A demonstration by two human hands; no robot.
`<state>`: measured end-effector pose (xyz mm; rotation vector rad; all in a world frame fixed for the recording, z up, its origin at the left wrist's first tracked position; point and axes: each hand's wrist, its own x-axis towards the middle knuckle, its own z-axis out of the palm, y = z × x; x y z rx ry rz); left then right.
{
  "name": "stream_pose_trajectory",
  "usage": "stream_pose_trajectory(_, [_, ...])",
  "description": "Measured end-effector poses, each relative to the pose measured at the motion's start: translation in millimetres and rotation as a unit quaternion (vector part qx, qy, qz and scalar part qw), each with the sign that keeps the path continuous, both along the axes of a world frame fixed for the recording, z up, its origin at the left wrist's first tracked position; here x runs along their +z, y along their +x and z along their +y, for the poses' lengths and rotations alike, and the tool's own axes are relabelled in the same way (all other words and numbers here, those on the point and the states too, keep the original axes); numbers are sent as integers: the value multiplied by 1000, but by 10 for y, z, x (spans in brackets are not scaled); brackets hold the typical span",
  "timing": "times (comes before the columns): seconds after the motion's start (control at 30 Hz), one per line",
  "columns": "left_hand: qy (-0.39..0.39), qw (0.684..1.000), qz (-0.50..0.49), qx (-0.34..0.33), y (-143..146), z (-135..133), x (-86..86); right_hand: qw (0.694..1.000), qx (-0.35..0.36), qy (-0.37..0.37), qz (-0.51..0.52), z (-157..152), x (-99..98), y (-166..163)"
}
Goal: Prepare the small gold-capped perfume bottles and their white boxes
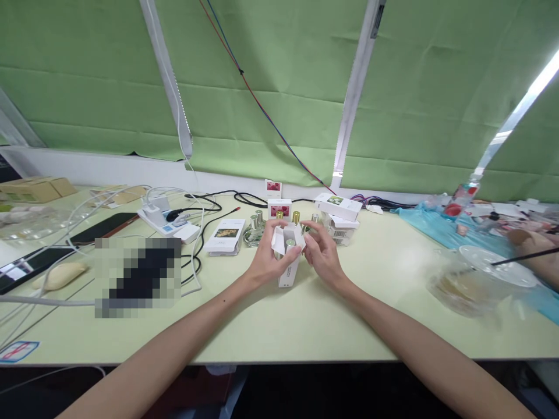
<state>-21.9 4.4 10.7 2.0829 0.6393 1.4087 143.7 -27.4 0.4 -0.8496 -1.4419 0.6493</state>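
Note:
A small white box (287, 277) stands upright on the table with its top flaps raised. Inside it shows the silver cap of a bottle (290, 242); the rest of that bottle is hidden. My left hand (265, 259) is wrapped round the box, its thumb across the front near the top. With bent fingers, my right hand (324, 256) holds the box's right flap. Just behind the hands are glass perfume bottles (253, 234) with silver caps, and gold caps (296, 217) of others partly covered by the hands and box.
A flat white box (225, 237) lies to the left, and stacked white boxes (338, 206) to the right. Cables and a power strip (161, 221) spread over the left side. A lidded plastic bowl (467, 288) and blue cloth (430, 227) are at right, near another person's hand (535, 256).

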Motion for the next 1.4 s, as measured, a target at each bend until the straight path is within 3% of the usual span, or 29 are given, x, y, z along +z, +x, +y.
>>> stream_pose_trajectory(1.4, [15,1000,20,16,6,-10,1,985,-4,55,-163,-32,0,-33])
